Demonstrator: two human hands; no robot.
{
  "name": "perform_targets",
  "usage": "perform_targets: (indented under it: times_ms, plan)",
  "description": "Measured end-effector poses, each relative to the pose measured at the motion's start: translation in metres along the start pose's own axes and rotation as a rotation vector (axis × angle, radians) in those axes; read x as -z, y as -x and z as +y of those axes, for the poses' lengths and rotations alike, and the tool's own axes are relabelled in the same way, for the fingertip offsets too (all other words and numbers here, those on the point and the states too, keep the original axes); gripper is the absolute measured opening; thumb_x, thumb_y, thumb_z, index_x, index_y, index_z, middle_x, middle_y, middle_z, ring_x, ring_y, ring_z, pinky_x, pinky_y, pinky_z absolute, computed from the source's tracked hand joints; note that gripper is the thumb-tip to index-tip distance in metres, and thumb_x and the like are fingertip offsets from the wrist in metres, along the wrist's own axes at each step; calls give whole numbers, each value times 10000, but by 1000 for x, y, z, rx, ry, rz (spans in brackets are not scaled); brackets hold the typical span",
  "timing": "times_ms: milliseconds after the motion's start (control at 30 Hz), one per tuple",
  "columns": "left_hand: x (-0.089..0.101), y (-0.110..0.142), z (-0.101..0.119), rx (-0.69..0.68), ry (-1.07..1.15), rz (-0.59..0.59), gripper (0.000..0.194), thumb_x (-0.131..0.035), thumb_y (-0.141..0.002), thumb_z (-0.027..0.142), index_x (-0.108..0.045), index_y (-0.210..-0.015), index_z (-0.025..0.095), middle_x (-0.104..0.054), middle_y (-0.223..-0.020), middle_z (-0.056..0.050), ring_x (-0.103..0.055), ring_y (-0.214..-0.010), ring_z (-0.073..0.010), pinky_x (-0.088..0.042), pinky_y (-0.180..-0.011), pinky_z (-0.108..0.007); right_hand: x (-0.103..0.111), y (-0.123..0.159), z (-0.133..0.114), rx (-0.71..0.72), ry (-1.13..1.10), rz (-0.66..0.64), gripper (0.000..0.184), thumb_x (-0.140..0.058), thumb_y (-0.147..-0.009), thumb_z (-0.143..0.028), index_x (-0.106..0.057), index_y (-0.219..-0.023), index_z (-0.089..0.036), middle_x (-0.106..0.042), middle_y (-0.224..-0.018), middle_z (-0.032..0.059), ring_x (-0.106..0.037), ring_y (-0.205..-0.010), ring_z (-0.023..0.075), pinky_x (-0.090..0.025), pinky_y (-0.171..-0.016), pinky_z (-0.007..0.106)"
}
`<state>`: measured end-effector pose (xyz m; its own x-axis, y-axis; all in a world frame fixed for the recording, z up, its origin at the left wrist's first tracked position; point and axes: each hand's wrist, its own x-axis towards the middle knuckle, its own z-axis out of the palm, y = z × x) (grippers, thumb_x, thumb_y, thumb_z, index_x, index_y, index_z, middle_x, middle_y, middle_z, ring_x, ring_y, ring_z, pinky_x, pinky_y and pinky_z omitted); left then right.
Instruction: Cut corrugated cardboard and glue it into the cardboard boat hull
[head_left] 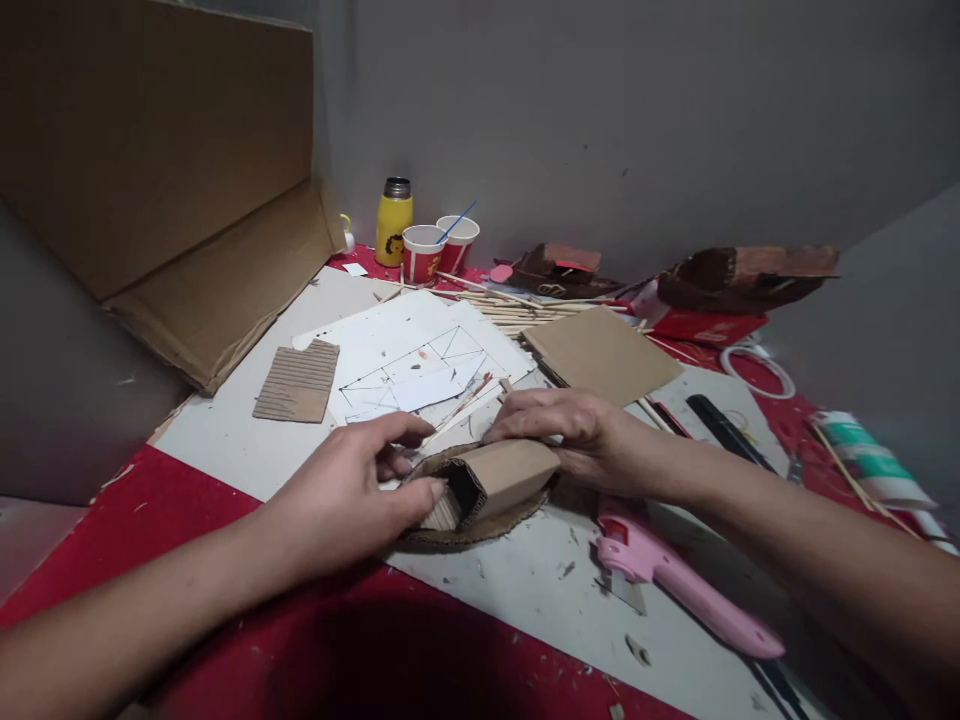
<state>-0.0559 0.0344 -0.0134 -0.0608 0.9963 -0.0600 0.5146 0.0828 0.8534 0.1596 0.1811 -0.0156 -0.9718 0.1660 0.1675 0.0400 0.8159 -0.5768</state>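
Observation:
Between my hands is a cardboard model boat (487,530) with a leaf-shaped, corrugated rim. A folded cardboard cabin (517,475) sits in it, its dark open end facing left. My left hand (375,480) grips the left end, with the thumb pressed on a ribbed strip (444,510) inside. My right hand (559,430) holds the far right side of the boat and cabin, its fingers curled and partly hidden. Just right of the boat lies a pink glue gun (690,590), touched by neither hand.
Behind the boat lie a ribbed cardboard piece (298,382), a drawn paper plan (420,365), a brown cardboard sheet (607,355) and thin sticks (517,315). Paper cups (423,255), a yellow bottle (394,225) and painted model boats (742,280) stand along the wall. A large cardboard box (172,150) rises left.

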Motion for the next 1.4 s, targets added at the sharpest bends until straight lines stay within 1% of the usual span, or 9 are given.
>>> perform_targets:
  times_ms: [67,200,500,567,667,767,933,1100,1400]
  plan:
    - [-3,-10,0,-20,-56,-97,299,-647,-704,244,-713,-995,216,-714,-769,-39,-649,-657,-213,-466,-544,-279,-1,1,1,16,-6,19,246,-463,-972,-270,-693,-997,-185,-664,-870,101,-624,-795,162,-492,-718,266]
    - [-9,-26,2,-132,-182,-164,218,-590,-703,156,-749,-837,223,-729,-712,-33,-644,-628,-213,-447,-546,-278,-2,2,0,44,6,40,218,-474,-957,-209,-687,-998,-180,-657,-868,102,-617,-784,159,-487,-703,259]
    - [-15,-38,5,-219,-523,-214,220,-522,-735,112,-710,-784,214,-712,-680,-49,-636,-615,-216,-428,-565,-288,1,5,-1,22,58,38,239,-461,-858,-60,-664,-964,-128,-638,-844,98,-597,-779,159,-476,-706,254]
    - [-13,-39,5,-232,-540,-237,250,-512,-747,130,-718,-859,218,-728,-734,-58,-656,-669,-231,-444,-601,-302,1,5,0,33,56,54,247,-464,-838,-34,-668,-944,-123,-628,-824,87,-588,-757,152,-470,-694,245]
    - [-8,-40,8,-221,-534,-256,422,-546,-732,168,-658,-1135,222,-740,-879,-78,-666,-786,-257,-461,-663,-325,4,5,-3,29,57,41,253,-465,-815,-1,-668,-920,-110,-608,-814,78,-573,-744,152,-459,-678,241]
    - [-1,-40,13,-165,-466,-315,535,-549,-741,178,-542,-1273,237,-724,-900,-43,-646,-749,-216,-456,-645,-300,9,6,-11,2,71,6,266,-474,-773,33,-667,-886,-111,-572,-812,59,-551,-732,148,-434,-644,228]
    - [2,-41,15,-94,-306,-418,358,-507,-784,151,-637,-1108,230,-714,-931,-6,-641,-816,-179,-463,-717,-285,11,12,-18,-69,107,-55,298,-462,-713,52,-650,-861,-126,-534,-801,39,-522,-689,137,-404,-598,219]
    - [-1,-41,5,-33,-178,-426,302,-514,-789,155,-683,-1036,196,-728,-961,-18,-648,-864,-191,-467,-763,-295,4,18,-17,-67,189,-35,270,-445,-758,-16,-637,-914,-126,-571,-854,89,-549,-709,169,-438,-626,263]
    - [-2,-41,2,-61,-203,-391,279,-508,-728,131,-694,-925,198,-666,-724,8,-588,-656,-158,-409,-580,-253,1,20,-23,-26,386,-45,256,-421,-789,-39,-610,-926,-146,-575,-805,78,-528,-626,153,-381,-547,243]
